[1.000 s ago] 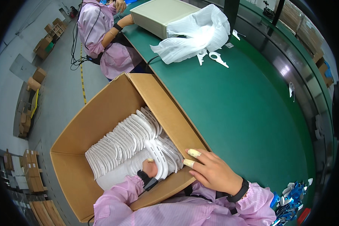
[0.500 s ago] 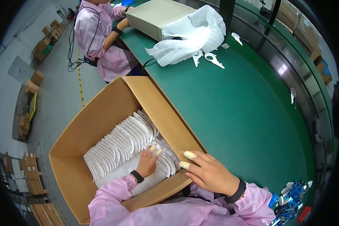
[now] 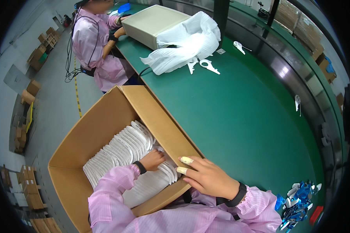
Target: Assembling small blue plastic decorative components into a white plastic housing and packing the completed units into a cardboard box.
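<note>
A brown cardboard box (image 3: pixel 90 126) stands against the bench with its top flaps open. Inside, thin white curved plastic parts (image 3: pixel 118 149) stand in a tightly packed row, beside white wrapping sheet (image 3: pixel 146 190). My left hand (image 3: pixel 152 160) reaches into the box near its bench-side wall, fingers curled down among more white parts (image 3: pixel 169 171). Its fingertips are hidden, so what they grip does not show. My right hand (image 3: pixel 210 176) lies over the box's near right corner, fingers apart, with yellow covers on two fingertips. It holds nothing.
On the green bench (image 3: pixel 229 112) sit a beige bin (image 3: pixel 153 25), crumpled white foam sheet (image 3: pixel 190 44) and loose white parts (image 3: pixel 209 66). Blue-and-white pieces (image 3: pixel 297 204) are heaped at the near right, beside a red object (image 3: pixel 316 214). Another person (image 3: pixel 95 42) stands at the far left.
My left hand has pushed deeper toward the box's bench-side wall, and its fingers have curled out of sight. My right hand stays on the box corner. The whole view has shifted slightly.
</note>
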`<state>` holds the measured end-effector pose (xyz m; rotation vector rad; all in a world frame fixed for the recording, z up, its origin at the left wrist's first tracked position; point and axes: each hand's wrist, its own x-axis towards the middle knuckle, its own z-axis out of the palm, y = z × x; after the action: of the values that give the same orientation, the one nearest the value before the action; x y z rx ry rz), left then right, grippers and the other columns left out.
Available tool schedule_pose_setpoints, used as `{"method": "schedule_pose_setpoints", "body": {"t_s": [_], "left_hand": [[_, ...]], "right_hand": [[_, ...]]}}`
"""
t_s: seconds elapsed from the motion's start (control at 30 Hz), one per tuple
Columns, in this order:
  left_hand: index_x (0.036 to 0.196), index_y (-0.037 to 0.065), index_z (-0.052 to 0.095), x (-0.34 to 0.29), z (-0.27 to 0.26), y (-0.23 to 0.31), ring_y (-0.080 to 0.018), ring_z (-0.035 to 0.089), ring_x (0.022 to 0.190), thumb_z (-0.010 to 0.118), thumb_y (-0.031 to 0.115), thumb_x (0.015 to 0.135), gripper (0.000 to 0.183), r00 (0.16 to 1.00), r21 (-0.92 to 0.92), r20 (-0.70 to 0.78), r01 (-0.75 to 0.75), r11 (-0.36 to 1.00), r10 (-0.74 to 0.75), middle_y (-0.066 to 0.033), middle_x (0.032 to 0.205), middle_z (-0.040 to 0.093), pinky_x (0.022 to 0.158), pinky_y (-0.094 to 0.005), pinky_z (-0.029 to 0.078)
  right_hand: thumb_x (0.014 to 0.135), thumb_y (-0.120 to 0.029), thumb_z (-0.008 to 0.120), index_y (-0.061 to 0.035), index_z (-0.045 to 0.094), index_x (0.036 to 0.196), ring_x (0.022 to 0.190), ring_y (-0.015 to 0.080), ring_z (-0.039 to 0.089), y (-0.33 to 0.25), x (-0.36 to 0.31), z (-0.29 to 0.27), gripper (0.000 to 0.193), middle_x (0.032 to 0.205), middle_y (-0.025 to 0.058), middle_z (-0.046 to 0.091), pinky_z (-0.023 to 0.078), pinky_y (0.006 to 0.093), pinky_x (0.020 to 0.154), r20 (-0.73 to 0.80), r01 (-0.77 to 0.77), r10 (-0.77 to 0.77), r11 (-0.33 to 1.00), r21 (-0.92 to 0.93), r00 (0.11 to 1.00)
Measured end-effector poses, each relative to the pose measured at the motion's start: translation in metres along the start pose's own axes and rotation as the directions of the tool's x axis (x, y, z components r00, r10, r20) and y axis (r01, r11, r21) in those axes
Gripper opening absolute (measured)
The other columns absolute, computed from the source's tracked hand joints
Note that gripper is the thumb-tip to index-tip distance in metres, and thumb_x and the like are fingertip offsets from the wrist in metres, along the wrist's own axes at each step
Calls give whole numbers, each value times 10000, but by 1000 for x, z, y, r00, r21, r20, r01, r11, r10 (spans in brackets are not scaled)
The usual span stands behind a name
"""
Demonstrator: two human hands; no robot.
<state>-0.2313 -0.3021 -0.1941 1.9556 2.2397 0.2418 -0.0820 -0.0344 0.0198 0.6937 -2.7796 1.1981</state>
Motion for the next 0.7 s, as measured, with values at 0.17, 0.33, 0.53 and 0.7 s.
{"method": "schedule_pose_setpoints", "body": {"t_s": [0.17, 0.33, 0.53, 0.7], "left_hand": [[1014, 53, 565, -42, -50, 27, -311, 561, 867, 727, 199, 621, 450, 974, -148, -83, 199, 969, -212, -120, 883, 563, 752, -417, 446], [999, 68, 565, -82, -111, 55, -304, 577, 816, 821, 254, 591, 516, 767, -262, -344, 476, 839, -542, -113, 854, 560, 718, -409, 461], [1128, 69, 574, -53, -197, 102, -248, 584, 944, 788, 184, 721, 474, 469, -797, -365, 289, 531, -804, -72, 1020, 602, 815, -357, 479], [989, 43, 641, 85, -242, 139, -265, 577, 990, 793, 147, 663, 374, 839, -743, -174, 232, 628, -516, -92, 1119, 576, 855, -375, 469]], "right_hand": [[901, -181, 583, -51, 582, 1165, 1152, 314, 506, 4, -2, 3, 294, 1277, 152, 519, 430, 403, 904, 14, 24, -24, 1000, -2, 1000], [899, -193, 586, -33, 573, 1152, 1134, 319, 513, -2, -7, 0, 300, 1255, 163, 524, 426, 399, 908, -76, 8, -12, 999, -54, 997], [894, -249, 599, 31, 438, 1286, 1128, 355, 512, -47, -28, -23, 508, 1307, 218, 458, 430, 401, 931, -248, -4, 12, 1000, 31, 969], [938, -380, 536, 76, 215, 1429, 1278, 422, 414, -91, -65, -29, 743, 1483, 293, 213, 404, 409, 1019, -394, -126, 118, 992, 4, 912]]}}
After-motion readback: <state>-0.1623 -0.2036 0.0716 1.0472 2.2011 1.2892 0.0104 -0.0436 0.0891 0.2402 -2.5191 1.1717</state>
